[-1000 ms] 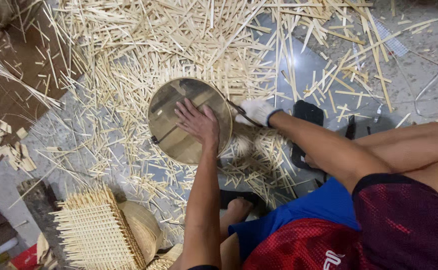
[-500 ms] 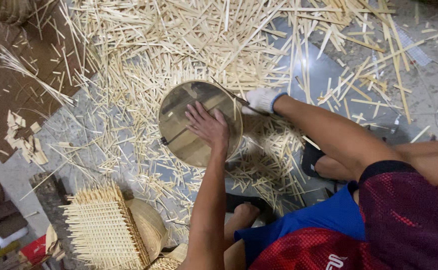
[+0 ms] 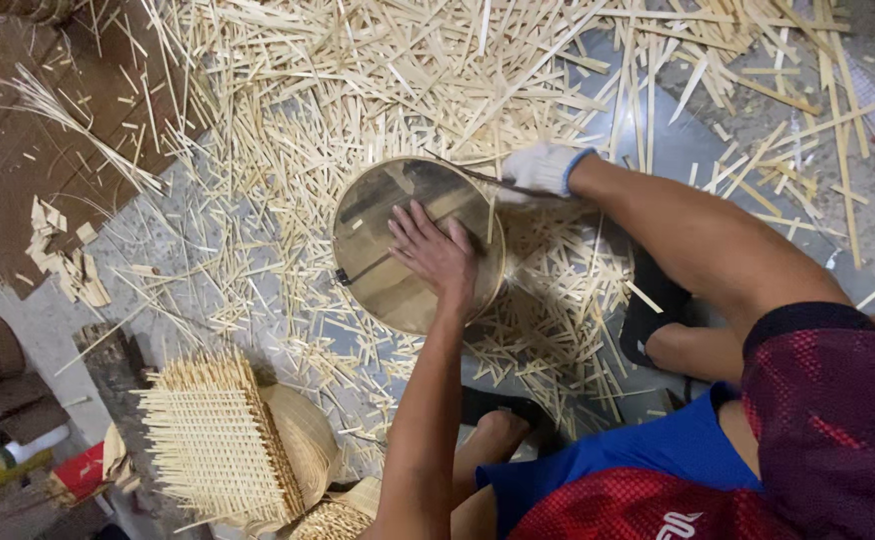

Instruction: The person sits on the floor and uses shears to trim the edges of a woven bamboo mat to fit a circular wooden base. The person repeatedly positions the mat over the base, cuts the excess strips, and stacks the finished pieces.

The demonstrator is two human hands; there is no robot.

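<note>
Head view, looking down on a floor (image 3: 108,290) strewn with cut bamboo splints (image 3: 378,70), far too many to count; one round woven tray (image 3: 418,243) with a bent rim lies at the centre, amid the splints and just ahead of the person's knees; two hands are at work on it. Left hand (image 3: 438,252), bare, lies flat on the tray's inner surface, fingers spread apart and pressing down; right hand (image 3: 541,170), in a white glove, sits at the tray's upper right edge, fingers closed around a thin dark tool (image 3: 488,180) that reaches along the rim; the kind of tool is hard to make out. One square woven mat (image 3: 218,440) with loose protruding ends stands at lower left, leaning on one pale rounded basket (image 3: 303,435) that it partly hides; a second small woven piece (image 3: 333,520) is cut off by the lower edge; one dark sandal (image 3: 653,300) shows beside the right leg; objects at the far left edge are cropped and unclear. Compared with half a second ago, the left hand remains flat on the tray, the gloved hand remains at the same edge, and the tray keeps its place on the floor.
</note>
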